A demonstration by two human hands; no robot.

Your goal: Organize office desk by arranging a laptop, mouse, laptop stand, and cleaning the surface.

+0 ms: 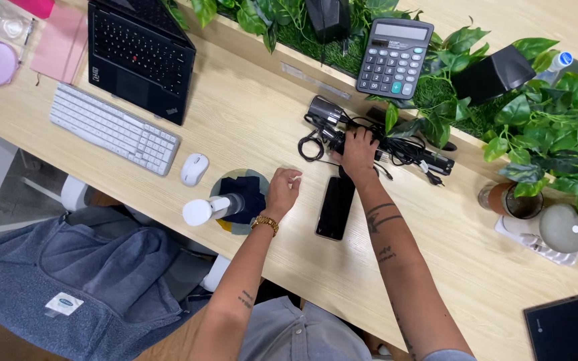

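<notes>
My right hand (358, 152) reaches forward onto a tangle of black cables (396, 144) beside a small black camera-like device (324, 111); its fingers curl over the cables. My left hand (283, 189), with a gold bracelet at the wrist, rests loosely curled on the wooden desk (249, 113), empty, next to a round coaster (242, 194) that carries a dark-and-white bottle (213, 208) lying on its side. A black phone (335, 207) lies face up between my two forearms.
A white keyboard (114, 128), white mouse (194, 168) and black laptop (140, 53) sit at the left. A grey calculator (395, 57) leans in a planter of green leaves (536, 127). A glass cup (511, 200), round grey speaker (564, 228) and dark tablet (570, 329) lie right. A grey jacket (55, 281) hangs on the chair.
</notes>
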